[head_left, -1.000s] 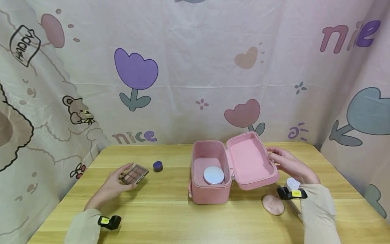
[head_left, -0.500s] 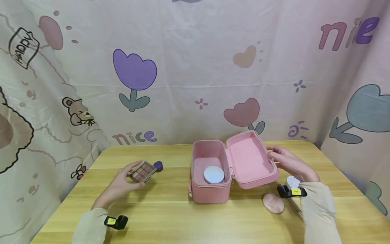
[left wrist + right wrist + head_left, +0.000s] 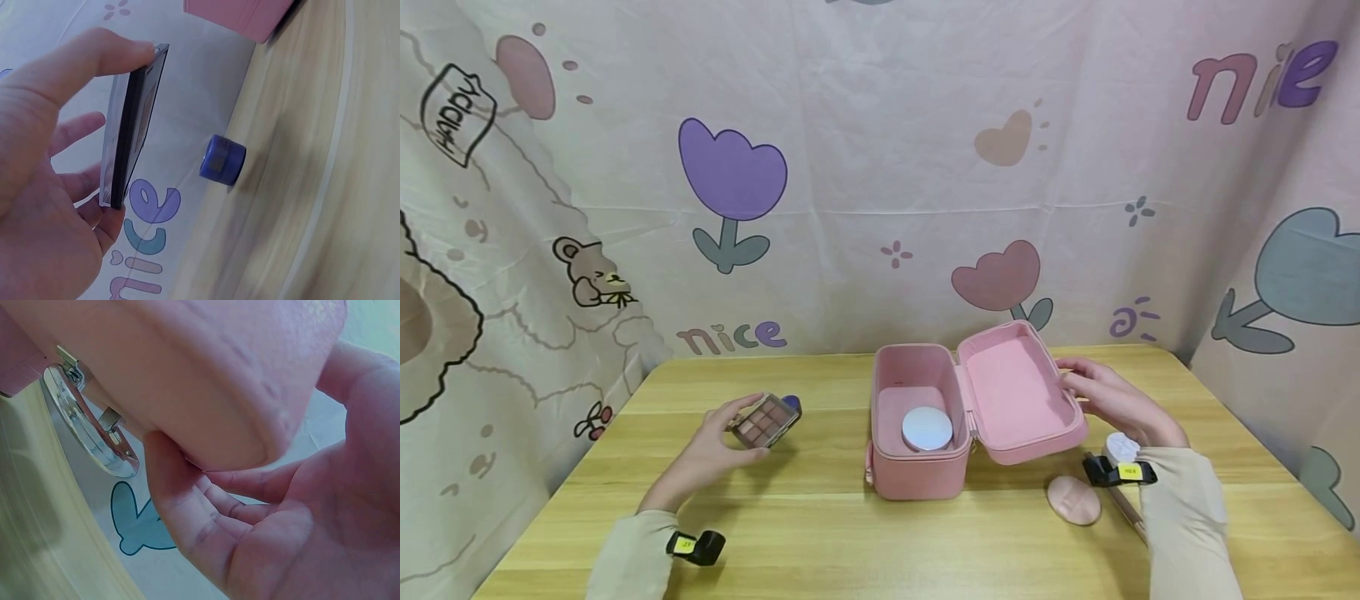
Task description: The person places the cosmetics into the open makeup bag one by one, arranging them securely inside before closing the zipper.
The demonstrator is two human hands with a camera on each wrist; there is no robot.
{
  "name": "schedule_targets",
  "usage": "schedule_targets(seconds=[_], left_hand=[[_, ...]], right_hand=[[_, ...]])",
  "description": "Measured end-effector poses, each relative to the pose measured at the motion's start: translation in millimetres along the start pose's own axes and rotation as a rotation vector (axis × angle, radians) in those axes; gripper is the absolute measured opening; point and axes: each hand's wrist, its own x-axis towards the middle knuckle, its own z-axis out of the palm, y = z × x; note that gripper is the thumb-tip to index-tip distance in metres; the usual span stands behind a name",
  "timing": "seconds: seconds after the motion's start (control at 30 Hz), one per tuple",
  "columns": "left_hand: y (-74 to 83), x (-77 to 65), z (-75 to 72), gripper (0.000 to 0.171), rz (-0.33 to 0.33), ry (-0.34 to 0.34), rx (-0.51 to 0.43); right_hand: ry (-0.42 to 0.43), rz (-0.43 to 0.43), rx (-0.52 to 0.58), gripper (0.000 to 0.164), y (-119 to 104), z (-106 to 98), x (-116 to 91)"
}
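Between thumb and fingers, my left hand (image 3: 707, 450) pinches an eyeshadow palette (image 3: 765, 422) by its edges, tilted above the table with its pans showing. The left wrist view has the palette (image 3: 132, 125) nearly edge-on. A pink cosmetic case (image 3: 919, 482) stands with its lid swung out to the right. Inside the case lies a round white compact (image 3: 927, 429). My right hand (image 3: 1120, 402) grips the outer edge of the lid (image 3: 1018, 392); in the right wrist view its fingers curl under the lid (image 3: 206, 394), beside a metal-fitted handle (image 3: 87, 425).
Just behind the palette is a small blue-purple jar (image 3: 223, 160). By my right forearm lie a round pinkish puff (image 3: 1073, 500), a white round item (image 3: 1122, 448) and a slim brown stick (image 3: 1127, 512), partly covered by the sleeve. A printed curtain (image 3: 850, 167) hangs behind the wooden table.
My left hand has carried the palette to the right and slightly away from me, so it now partly covers the jar. The right hand and lid have stayed in place.
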Motion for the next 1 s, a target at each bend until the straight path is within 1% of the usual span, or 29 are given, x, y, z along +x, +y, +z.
schedule_targets(seconds=[0.37, 0.53, 0.8, 1.0], left_hand=[[4.7, 1.9, 6.5, 0.079, 0.027, -0.007, -0.007], [9.1, 2.3, 9.2, 0.079, 0.033, -0.01, -0.028], [14.9, 4.6, 17.6, 0.077, 0.071, -0.002, -0.016], [20.3, 4.9, 24.8, 0.077, 0.094, -0.03, -0.03]], right_hand=[[0.001, -0.012, 0.004, 0.055, -1.0, 0.2, -0.5], [0.0, -0.012, 0.002, 0.055, -1.2, -0.1, -1.0], [0.003, -0.002, 0.0, 0.055, -0.9, -0.6, -0.2], [0.005, -0.005, 0.006, 0.055, -0.2, 0.0, 0.0]])
